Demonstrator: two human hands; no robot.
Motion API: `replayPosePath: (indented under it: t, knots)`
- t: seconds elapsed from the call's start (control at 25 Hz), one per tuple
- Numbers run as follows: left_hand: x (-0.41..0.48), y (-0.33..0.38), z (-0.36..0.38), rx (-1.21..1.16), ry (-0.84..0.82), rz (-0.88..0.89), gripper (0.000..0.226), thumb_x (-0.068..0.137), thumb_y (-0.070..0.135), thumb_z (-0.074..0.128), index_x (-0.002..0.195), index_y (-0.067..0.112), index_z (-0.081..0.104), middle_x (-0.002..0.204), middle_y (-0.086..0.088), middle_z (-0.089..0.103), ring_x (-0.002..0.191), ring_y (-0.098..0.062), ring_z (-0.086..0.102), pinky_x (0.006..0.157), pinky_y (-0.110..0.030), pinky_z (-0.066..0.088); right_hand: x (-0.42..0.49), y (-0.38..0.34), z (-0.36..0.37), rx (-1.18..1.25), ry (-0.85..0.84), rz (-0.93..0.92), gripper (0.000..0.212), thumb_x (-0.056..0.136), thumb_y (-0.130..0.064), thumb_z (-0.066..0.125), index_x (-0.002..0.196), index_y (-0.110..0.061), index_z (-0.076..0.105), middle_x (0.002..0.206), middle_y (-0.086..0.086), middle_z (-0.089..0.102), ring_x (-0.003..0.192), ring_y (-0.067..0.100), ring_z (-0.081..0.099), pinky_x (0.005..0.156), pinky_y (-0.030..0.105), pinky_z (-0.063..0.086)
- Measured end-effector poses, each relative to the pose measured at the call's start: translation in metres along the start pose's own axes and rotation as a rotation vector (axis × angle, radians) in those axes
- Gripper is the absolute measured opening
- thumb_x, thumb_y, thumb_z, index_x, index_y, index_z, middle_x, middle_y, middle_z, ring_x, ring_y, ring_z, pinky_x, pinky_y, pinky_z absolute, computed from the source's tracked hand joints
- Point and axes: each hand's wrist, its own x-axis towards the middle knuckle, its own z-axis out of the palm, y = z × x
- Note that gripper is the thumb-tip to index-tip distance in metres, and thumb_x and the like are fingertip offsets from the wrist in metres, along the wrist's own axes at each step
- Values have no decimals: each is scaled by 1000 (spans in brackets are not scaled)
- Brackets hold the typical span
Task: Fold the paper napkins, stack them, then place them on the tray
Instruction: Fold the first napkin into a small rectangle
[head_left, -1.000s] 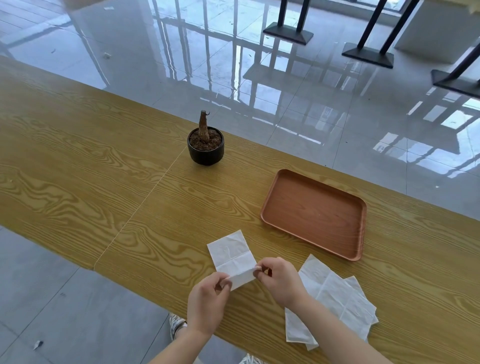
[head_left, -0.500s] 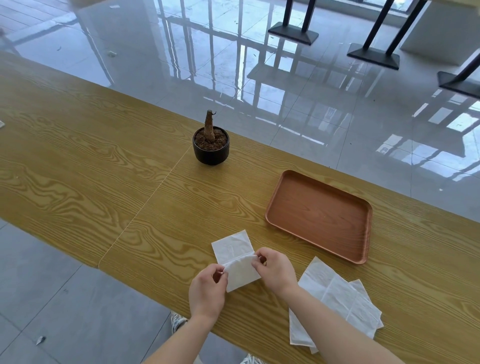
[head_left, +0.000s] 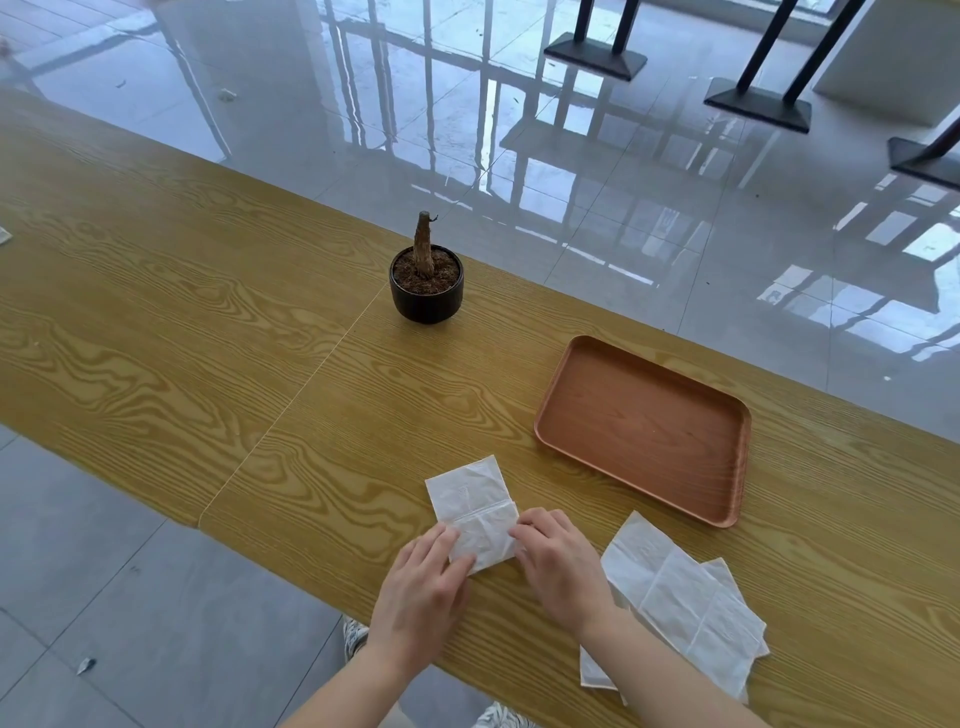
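Napkin (head_left: 470, 499) flap now folded down; left hand (head_left: 421, 587) flat, pressing it; right hand (head_left: 558, 564) seemingly likewise.

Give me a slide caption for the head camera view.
Left hand and right hand press a partly folded napkin on the wooden table, beside a pile of napkins and a brown tray.

The long desk (head_left: 208, 338) has a yellow wood-grain top, with a thin seam running slantwise across it from the far edge to the near edge. Just right of the seam, near the far edge, stands a small black pot (head_left: 426, 296) of soil with a bare stub. Farther right lies a brown tray (head_left: 644, 426). Near the front edge lies a white napkin (head_left: 470, 493), its near part doubled over. To its right, apart from it, a loose pile (head_left: 685, 603) of flat napkins sits below the tray.
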Motion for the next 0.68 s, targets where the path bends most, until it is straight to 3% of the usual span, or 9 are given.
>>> replayPosePath:
  t: [0.08,0.24,0.48,0.68]
  knots:
    - [1,3,0,59,-5,-4,22,93,28,52,106,22,68,126,-6,66,125,-26,57,99,-43,50,0,3,0,-65,-34,-16,15,88,-4,68,93,-18,70,107,-8,64,88,15,55,71,31,53]
    - [6,4,-7,110,-32,-59,30,94,32,42,104,23,69,128,-5,66,126,-27,57,96,-48,51,-7,1,2,-110,-48,-13,18,87,-4,66,96,-18,70,108,-8,63,89,16,55,72,31,52]
    - [14,-3,-17,104,-91,-101,26,93,33,45,103,23,66,133,-3,61,125,-25,55,91,-41,51,-16,-6,0,-48,-35,-4,22,84,-9,70,103,-20,67,106,-6,61,90,16,55,73,31,53]
    - [18,-9,-19,132,-135,-45,21,89,31,49,96,22,68,126,-3,65,114,-22,59,82,-40,52,-4,2,-4,-135,-80,5,17,90,-9,60,100,-21,67,105,-7,60,88,17,52,71,32,51]
